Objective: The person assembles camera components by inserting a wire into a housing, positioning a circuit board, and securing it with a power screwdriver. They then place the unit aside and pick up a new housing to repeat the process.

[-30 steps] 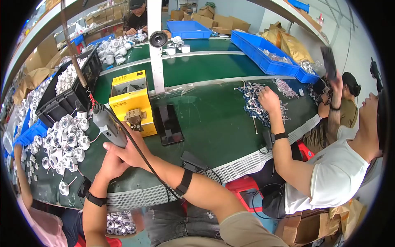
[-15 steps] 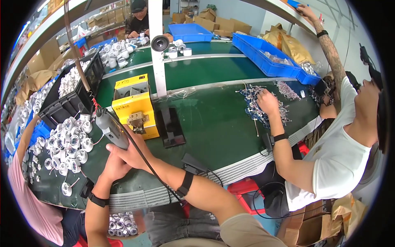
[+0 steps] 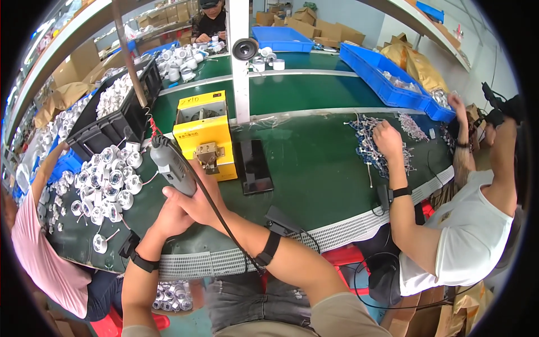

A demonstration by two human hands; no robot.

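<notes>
A grey corded electric screwdriver stands tilted in front of me, hung from above by a red coiled cord. My right hand is closed around its lower body. Just below and to the left, my left hand is curled against my right hand, its fingers mostly hidden; what it holds, if anything, does not show. The screwdriver's tip is hidden behind my hands. Left of them lies a heap of white round parts with clear lenses. A yellow machine stands just beyond, beside a black phone-like slab.
A black crate of white parts stands at the left, near a pink-sleeved person. To the right, a co-worker's hand rests on a pile of small wired pieces. A white post rises beyond the machine; blue trays stand farther back.
The scene has shifted right in the picture as the view turned. My hands stay together at the screwdriver. At the far right, a raised arm has come down from the shelf.
</notes>
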